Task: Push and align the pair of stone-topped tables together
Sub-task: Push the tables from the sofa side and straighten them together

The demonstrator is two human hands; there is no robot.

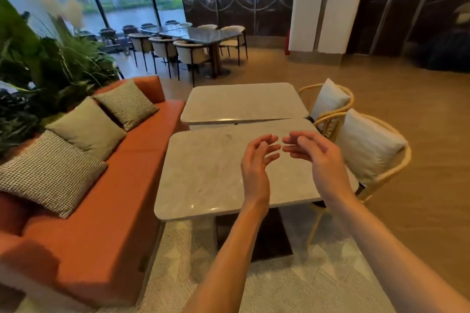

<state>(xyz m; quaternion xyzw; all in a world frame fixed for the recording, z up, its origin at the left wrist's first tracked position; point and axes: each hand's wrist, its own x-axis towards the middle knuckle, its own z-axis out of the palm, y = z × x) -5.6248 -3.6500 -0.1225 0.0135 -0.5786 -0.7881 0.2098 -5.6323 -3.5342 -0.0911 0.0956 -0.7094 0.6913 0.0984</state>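
1. Tables first: you see 2 stone-topped tables in front of you, the near table point(203, 173) and the far table point(241, 101).
2. Their long edges are close, with a thin gap between them. The gap is wider on the left and closes up on the right, so the tops are not lined up.
3. Your left hand point(256, 160) is up over the near table with its fingers spread. It holds nothing.
4. Your right hand point(312, 150) is just beside it, also loose and empty. The fingertips of both hands almost meet.
5. An orange sofa point(101, 223) with cushions sits along the left of both tables.
6. 2 cane chairs sit on the right, the near chair point(368, 155) and the far chair point(330, 99).
7. A pale rug point(292, 287) lies under the near table.
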